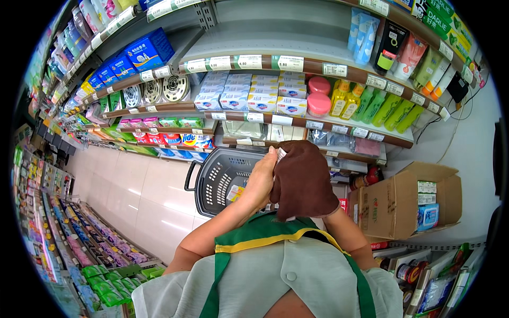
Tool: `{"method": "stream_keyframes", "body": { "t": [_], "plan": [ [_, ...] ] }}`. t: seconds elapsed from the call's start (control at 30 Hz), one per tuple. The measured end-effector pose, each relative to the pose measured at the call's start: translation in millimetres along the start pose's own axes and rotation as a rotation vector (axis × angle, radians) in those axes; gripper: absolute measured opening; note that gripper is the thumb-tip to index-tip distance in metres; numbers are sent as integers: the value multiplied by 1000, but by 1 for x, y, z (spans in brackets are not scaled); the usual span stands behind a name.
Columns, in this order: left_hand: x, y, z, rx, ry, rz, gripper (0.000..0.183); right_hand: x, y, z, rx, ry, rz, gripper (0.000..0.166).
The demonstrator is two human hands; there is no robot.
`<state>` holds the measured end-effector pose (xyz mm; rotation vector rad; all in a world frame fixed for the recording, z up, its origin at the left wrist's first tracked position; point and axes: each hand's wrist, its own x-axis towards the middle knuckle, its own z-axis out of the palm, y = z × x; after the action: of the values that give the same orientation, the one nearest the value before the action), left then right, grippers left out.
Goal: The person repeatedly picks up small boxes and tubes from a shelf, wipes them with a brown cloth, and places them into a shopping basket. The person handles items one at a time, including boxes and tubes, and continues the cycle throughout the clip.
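A brown cleaning cloth with a small white tag is held up in front of my chest. My left hand pinches its left edge near the tag, thumb pointing up. The cloth drapes over my right hand, so its fingers are hidden and only the right wrist and forearm show. Below and left of the cloth is a dark grey plastic shopping basket with slotted walls. A small yellow-and-white packet lies inside it, partly covered by my left forearm.
Ahead, store shelves hold boxed soap bars, pink round tubs and yellow and green bottles. An opened cardboard box with packaged goods stands at right. Tiled floor lies left, beside a lower display of green packs.
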<state>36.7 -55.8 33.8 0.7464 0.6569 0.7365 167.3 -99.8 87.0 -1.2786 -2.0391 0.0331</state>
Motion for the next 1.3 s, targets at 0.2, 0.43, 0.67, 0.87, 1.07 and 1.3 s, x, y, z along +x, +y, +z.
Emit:
{"method": "stream_keyframes", "body": {
  "t": [0.2, 0.43, 0.67, 0.87, 1.07, 1.3],
  "plan": [
    [6, 1, 2, -47, 17, -85, 34, -12, 30, 10, 177, 188, 71, 35],
    [12, 12, -8, -307, 28, -214, 36, -2, 34, -2, 650, 79, 457, 41],
    [16, 2, 6, -34, 18, -149, 62, -5, 14, 21, -300, -352, -22, 25],
    [9, -4, 0, -91, 62, -144, 47, -8, 18, 14, -75, -47, -131, 28],
    [7, -5, -7, -223, 2, -185, 30, -19, 34, 18, 299, 214, 52, 34],
    [11, -6, -15, -177, 66, -254, 50, -12, 35, 10, -16, -309, 354, 50]
  ]
}}
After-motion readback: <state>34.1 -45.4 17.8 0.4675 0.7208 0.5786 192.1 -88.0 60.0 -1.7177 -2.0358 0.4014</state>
